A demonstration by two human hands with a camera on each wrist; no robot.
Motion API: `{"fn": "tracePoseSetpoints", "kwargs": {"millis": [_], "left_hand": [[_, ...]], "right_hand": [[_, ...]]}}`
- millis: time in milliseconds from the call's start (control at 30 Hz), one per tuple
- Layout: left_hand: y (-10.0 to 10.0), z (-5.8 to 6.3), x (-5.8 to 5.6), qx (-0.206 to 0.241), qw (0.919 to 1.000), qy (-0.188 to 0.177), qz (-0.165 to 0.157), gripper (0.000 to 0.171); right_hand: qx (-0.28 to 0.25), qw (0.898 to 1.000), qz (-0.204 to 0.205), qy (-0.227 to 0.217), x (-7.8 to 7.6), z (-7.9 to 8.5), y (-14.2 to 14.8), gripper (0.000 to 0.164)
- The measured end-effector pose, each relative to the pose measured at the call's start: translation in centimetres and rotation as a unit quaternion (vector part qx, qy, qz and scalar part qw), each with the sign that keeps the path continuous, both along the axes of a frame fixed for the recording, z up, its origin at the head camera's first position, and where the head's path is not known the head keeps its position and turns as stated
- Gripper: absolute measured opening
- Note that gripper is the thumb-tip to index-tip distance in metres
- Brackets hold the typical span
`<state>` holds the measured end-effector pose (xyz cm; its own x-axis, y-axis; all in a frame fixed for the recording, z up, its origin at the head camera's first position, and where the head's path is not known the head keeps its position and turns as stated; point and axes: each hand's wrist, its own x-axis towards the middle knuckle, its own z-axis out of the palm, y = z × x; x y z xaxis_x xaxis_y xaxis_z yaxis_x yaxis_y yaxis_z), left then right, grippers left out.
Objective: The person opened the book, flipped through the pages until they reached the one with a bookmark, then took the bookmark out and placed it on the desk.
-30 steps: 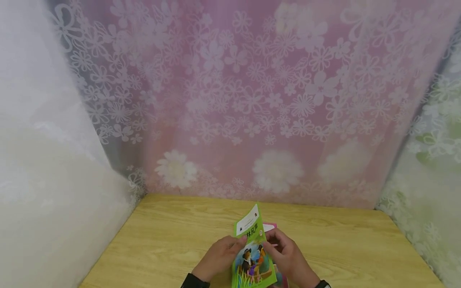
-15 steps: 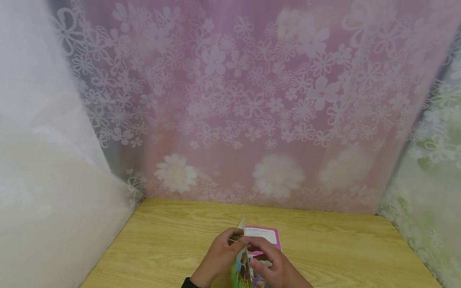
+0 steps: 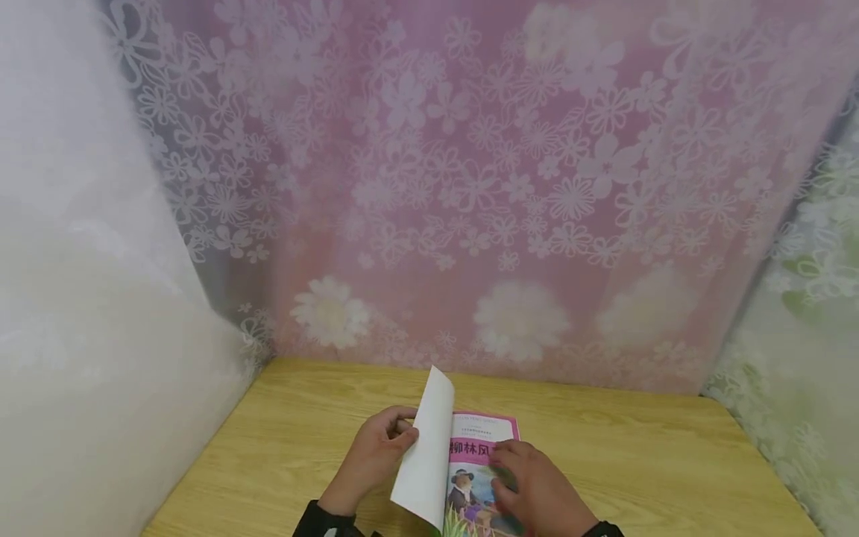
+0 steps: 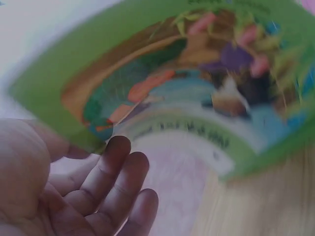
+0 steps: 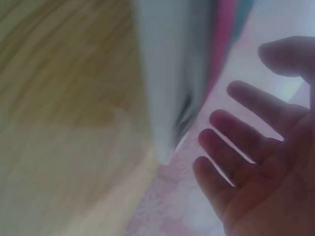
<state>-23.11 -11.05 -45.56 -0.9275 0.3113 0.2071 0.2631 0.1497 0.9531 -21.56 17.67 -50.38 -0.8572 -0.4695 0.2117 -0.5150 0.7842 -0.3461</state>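
A pink floral curtain (image 3: pixel 429 186) filled the background, and below it lay a wood-grain tabletop (image 3: pixel 282 447). At the near edge of the view was a slim paperback (image 3: pixel 459 477), its long axis running away from the person. Its green cover (image 3: pixel 424 447) stood raised and bowed along the left side, the plain white inside facing the head camera; to the right of the fold, the pink-bordered title page (image 3: pixel 470 485) lay face up.

The left hand (image 3: pixel 379 447) was the nearer to the cover, whose free edge was just to the right of its fingers; thumb and fingers pinched that edge. The right hand (image 3: pixel 537 481) was over the right side of the title page, fingers apart and clamped on nothing; whether the tips touched the paper could not be told.

On the page's pink band the large characters 柳林风 could be read, the right fingers hiding whatever followed. The small lines above were too fine to make out. Below was a picture of a figure in a dark hat. In the left wrist view the cover's own lettering was blurred past reading.
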Motion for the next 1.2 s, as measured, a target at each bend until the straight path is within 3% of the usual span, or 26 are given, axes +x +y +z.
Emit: {"fn": "tracePoseSetpoints", "kwargs": {"millis": [100, 167, 333, 433, 567, 767, 833, 900, 967, 1067, 1133, 1200], "left_hand": [[-1.6, -0.5, -0.2, -0.056, 0.9974, 0.020, 0.041, 0.030], [-2.5, -0.9, -0.3, -0.120, 0.9885, 0.038, 0.084, 0.027], [-4.5, -2.4, -0.2, -0.276, 0.9432, 0.064, 0.173, 0.026], [-5.3, -3.4, -0.4, -0.308, 0.9311, 0.051, 0.188, 0.027], [-5.8, -4.7, -0.7, -0.330, 0.9236, 0.038, 0.191, 0.030], [-5.5, -6.4, -0.9, -0.371, 0.9031, 0.082, 0.200, 0.044], [-4.9, -6.4, -0.8, -0.377, 0.8983, 0.114, 0.195, 0.044], [-3.9, -5.9, -0.7, -0.377, 0.8924, 0.169, 0.182, 0.040], [-2.5, -5.2, -0.5, -0.361, 0.8881, 0.241, 0.152, 0.037], [0.2, -3.9, 0.1, -0.340, 0.8725, 0.338, 0.092, 0.033], [2.1, -3.4, 0.7, -0.338, 0.8703, 0.354, 0.052, 0.030], [4.0, -3.4, 1.4, -0.350, 0.8754, 0.332, 0.021, 0.028]], "right_hand": [[0.017, 0.999, -0.026, -0.043, -0.3, -0.5, 0.6, 0.032], [0.018, 0.997, -0.032, -0.063, -0.4, -0.7, 0.8, 0.035], [0.000, 0.998, -0.021, -0.058, -0.5, -0.9, 1.4, 0.035], [-0.008, 0.999, -0.020, -0.044, -0.5, -0.9, 1.6, 0.034], [-0.020, 0.999, -0.021, -0.039, -0.6, -1.0, 1.7, 0.032], [-0.028, 0.998, -0.022, -0.059, -0.4, -1.1, 1.7, 0.035], [-0.029, 0.997, -0.023, -0.063, -0.3, -1.2, 1.8, 0.035], [-0.027, 0.997, -0.027, -0.061, -0.3, -1.2, 1.9, 0.036], [-0.030, 0.997, -0.034, -0.062, -0.5, -1.2, 1.9, 0.036], [-0.039, 0.995, -0.045, -0.074, -0.8, -1.1, 1.8, 0.038], [-0.046, 0.995, -0.046, -0.080, -0.9, -1.1, 1.8, 0.037], [-0.050, 0.995, -0.043, -0.080, -0.9, -1.1, 1.8, 0.036]]}}
